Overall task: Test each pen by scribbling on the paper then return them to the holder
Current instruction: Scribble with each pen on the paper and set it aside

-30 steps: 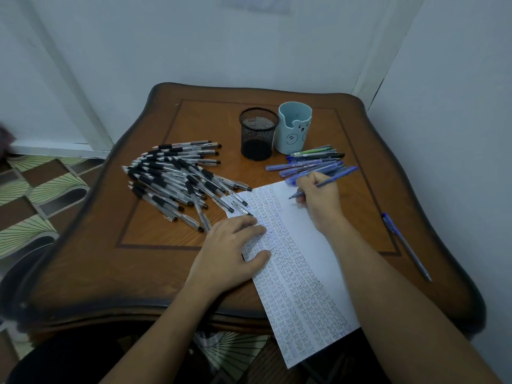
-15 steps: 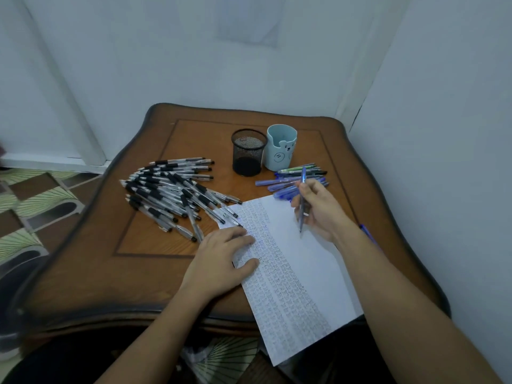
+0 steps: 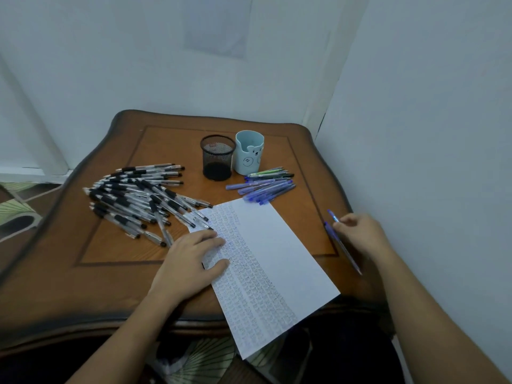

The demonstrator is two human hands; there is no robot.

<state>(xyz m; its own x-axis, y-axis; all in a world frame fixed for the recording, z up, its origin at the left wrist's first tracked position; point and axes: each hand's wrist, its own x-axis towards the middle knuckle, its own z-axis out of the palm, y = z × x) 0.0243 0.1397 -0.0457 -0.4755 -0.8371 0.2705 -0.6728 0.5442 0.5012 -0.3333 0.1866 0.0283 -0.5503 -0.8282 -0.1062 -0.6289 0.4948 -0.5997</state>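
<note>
The blue pen point(image 3: 333, 216) is pinched by the fingers of the right hand point(image 3: 357, 234) near the right edge of the table point(image 3: 124, 273), just above a second blue pen point(image 3: 345, 249) lying there. It looks tested, and should be set down well back from the edge. The left hand point(image 3: 191, 259) presses flat on the paper point(image 3: 277, 259). The mesh holder point(image 3: 217, 159) and bear cup point(image 3: 249, 156) show no pens inside.

I am looking down on a brown wooden table point(image 3: 110, 273) with a dark scalloped rim, standing in a corner where a pale back wall point(image 3: 138, 65) is meeting a pale side wall point(image 3: 429, 134). Floor tiles point(image 3: 16, 209) with green fan patterns are showing at my left.
</note>
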